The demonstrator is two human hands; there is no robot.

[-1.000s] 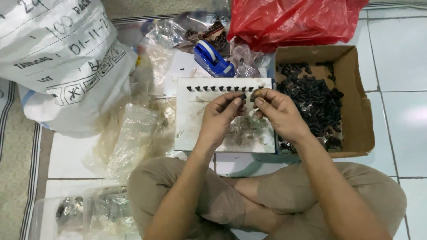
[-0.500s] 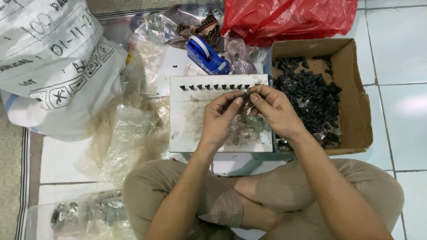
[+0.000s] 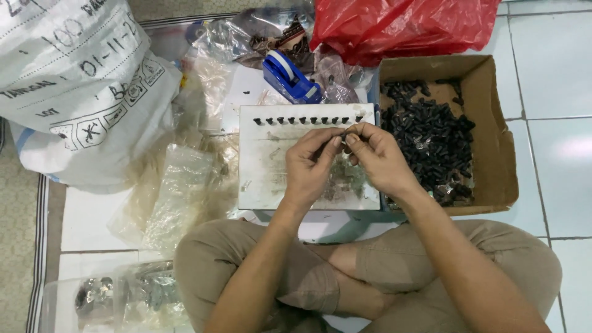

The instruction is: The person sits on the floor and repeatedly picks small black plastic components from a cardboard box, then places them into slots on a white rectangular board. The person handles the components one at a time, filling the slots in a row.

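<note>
I sit cross-legged on the floor over a white board (image 3: pixel 271 160) that carries a row of small black pieces (image 3: pixel 302 120) along its far edge and a heap of small metal bits (image 3: pixel 340 184) near me. My left hand (image 3: pixel 311 166) and my right hand (image 3: pixel 377 160) meet above the board, fingertips pinched together on one small dark part (image 3: pixel 343 134). Which hand carries it is hard to tell. Right of the board stands an open cardboard box (image 3: pixel 499 154) filled with several small black parts (image 3: pixel 431 142).
A blue tape dispenser (image 3: pixel 290 77) lies beyond the board. A red plastic bag (image 3: pixel 401 24) lies at the back, a large white sack (image 3: pixel 74 86) at the left. Clear plastic bags (image 3: pixel 182 191) lie left of the board. A clear container (image 3: pixel 105 299) sits by my left knee.
My hands have stayed together over the board, shifting slightly toward its far edge while the fingers work the small part. The view has drifted a little.
</note>
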